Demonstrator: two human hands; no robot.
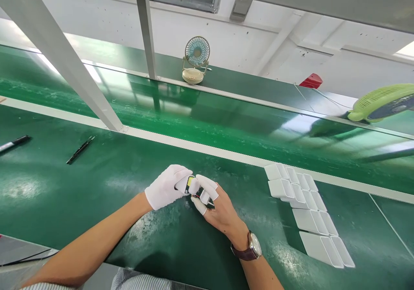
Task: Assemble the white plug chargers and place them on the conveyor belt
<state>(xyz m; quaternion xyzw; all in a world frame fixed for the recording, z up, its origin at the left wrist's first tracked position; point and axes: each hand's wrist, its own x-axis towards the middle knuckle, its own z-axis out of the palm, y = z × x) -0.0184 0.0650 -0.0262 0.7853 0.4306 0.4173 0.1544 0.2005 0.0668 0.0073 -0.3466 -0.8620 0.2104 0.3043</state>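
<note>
My left hand, in a white glove, is closed around a small circuit board assembly with a yellow block and dark parts on it. White finger cots cover the fingertips of my right hand. Its thumb and fingers close on the other end of the assembly, around a small white plastic piece with a bit of red and black beside it. The two hands meet over the green table. My fingers hide much of the assembly, so I cannot tell how its pieces join.
Several white plastic housings stand in rows at the right. Black tweezers and a marker pen lie at the left. A metal post rises from the white rail. Beyond the green belt are a small fan and a green fan.
</note>
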